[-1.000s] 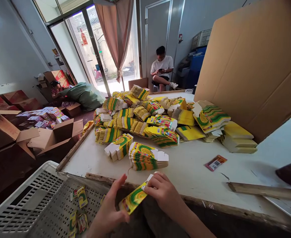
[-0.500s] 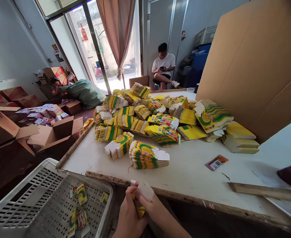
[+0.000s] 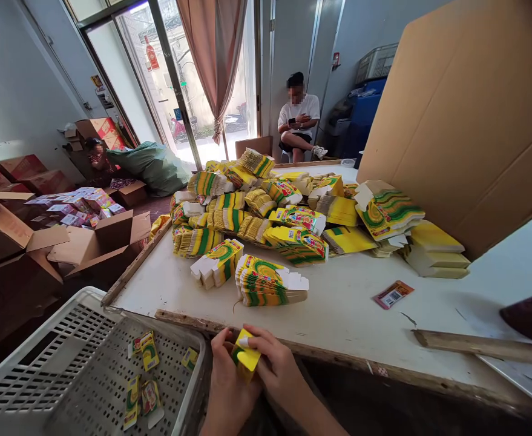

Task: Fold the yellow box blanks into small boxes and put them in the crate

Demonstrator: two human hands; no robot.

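Observation:
Between my hands, at the table's near edge, is a small yellow carton (image 3: 249, 358) with an end flap raised. My left hand (image 3: 229, 381) is wrapped round its left side. The fingers of my right hand (image 3: 275, 362) press on the flap from the right; a white wrap covers one fingertip. Just beyond my hands, a fanned stack of flattened yellow and green cartons (image 3: 266, 281) lies on the white table (image 3: 338, 315), beside a smaller stack (image 3: 218, 263). To my left, a white plastic crate (image 3: 84, 351) holds several folded cartons (image 3: 149, 351).
A heap of bundled cartons (image 3: 247, 212) covers the table's far side. A large cardboard sheet (image 3: 465, 121) leans at right. A small packet (image 3: 393, 295) and a wooden strip (image 3: 483, 346) lie nearer. Open boxes (image 3: 97, 242) stand left. One person (image 3: 298, 118) sits behind; another is far left.
My hands have turned the carton so its yellow face and flap show instead of a white flap. The seated person behind has shifted an arm.

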